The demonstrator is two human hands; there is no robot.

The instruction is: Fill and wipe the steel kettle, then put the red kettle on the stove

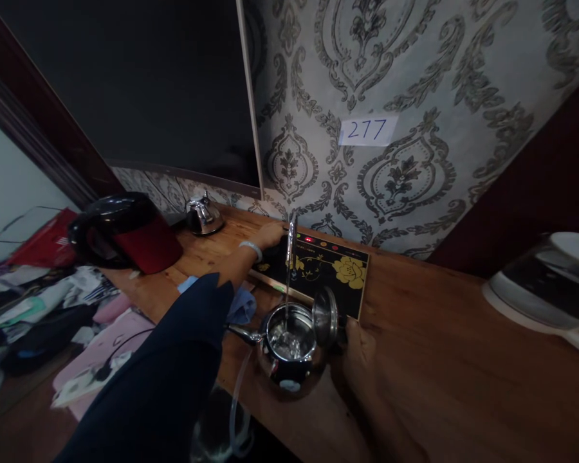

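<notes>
A shiny metal kettle point(289, 372) is at the front of the table with its lid point(325, 317) tipped up. Water runs in a thin stream from a slim chrome spout point(291, 241) into its open top, and water shows inside. My right hand point(361, 350) is closed round the kettle's dark handle on the right. Behind the kettle lies a black electric tea stove point(318, 263) with gold flowers and a lit red display. My left hand point(269, 236), wearing a pale bracelet, reaches to the stove's back left corner, fingers stretched towards the control strip.
A red and black electric kettle point(147, 235) and a small metal teapot point(204, 214) stand at left. A blue cloth point(242, 305) lies by the stove. A clear tube point(238, 399) hangs at the front edge. A glass pot point(545, 283) stands right; clothes point(38, 308) are heaped left.
</notes>
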